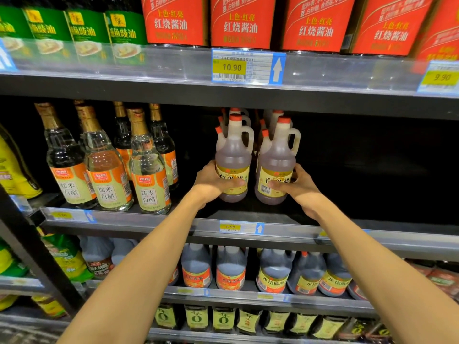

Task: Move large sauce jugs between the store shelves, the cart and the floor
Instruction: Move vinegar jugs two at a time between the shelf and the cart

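Gripping upright jugs: left hand (pixel 213 181) left jug (pixel 233 155), right hand (pixel 296 187) right jug (pixel 277 157).

Two jugs (pixel 233 157) side by side on middle shelf (pixel 173 220) (glass bottles (pixel 106 165) left)

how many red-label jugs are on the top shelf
5: four stand in a row on the top shelf, at; a fifth is cut off at the right edge. More may stand behind.
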`<action>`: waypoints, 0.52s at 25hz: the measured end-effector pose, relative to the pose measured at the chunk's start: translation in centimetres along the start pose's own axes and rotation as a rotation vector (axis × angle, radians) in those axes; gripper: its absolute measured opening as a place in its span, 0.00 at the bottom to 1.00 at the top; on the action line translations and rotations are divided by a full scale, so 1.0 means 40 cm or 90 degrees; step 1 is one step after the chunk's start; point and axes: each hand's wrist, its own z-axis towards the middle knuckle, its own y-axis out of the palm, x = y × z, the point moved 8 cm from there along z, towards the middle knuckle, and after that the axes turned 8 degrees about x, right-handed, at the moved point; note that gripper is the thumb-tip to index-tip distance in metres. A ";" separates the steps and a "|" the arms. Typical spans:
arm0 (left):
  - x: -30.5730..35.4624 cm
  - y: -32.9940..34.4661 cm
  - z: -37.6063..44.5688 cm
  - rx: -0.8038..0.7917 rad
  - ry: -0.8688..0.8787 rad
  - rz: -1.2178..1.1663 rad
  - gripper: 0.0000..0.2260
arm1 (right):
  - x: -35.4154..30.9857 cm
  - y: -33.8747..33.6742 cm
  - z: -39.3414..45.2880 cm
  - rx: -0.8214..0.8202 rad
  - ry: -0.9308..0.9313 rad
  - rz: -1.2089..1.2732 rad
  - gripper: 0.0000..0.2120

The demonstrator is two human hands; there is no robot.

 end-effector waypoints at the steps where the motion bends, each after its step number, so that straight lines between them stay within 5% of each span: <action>1: 0.002 -0.001 -0.003 0.003 -0.001 0.002 0.34 | 0.000 0.000 -0.001 0.005 0.002 -0.002 0.41; 13: 0.011 -0.001 -0.016 0.033 -0.021 0.052 0.34 | -0.008 -0.003 -0.016 0.048 0.003 -0.043 0.41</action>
